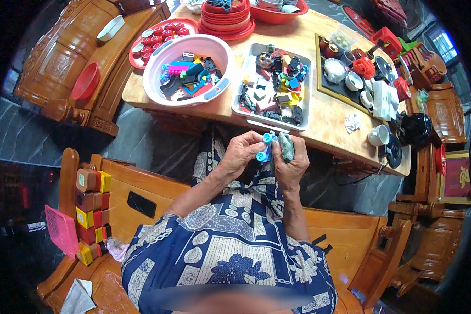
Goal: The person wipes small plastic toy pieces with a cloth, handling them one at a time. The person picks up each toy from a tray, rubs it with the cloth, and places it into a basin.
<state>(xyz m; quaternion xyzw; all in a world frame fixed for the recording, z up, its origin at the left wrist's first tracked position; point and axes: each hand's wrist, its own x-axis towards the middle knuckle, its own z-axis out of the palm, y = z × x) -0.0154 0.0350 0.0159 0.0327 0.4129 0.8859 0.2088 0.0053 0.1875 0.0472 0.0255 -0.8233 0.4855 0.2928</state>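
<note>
My left hand (243, 153) pinches a small blue toy piece with round wheels (263, 147) by its left side. In my right hand (292, 163) is a crumpled grey-green cloth (285, 147), held close against the toy's right side. Both hands are over my lap, just off the table's near edge. Beyond them a white rectangular tray (238, 112) holds toy cars, blocks and other small toys. A pale pink basin (151, 84) to its left holds more toys, among them blue, pink and dark pieces.
On the wooden table (325, 133) are stacked red plates (225, 19), a red tray of small cups (135, 59), a black tea tray (325, 88), a white mug (378, 135) and crumpled tissue (352, 123). A phone (141, 204) and stacked boxes (85, 200) rest on the bench.
</note>
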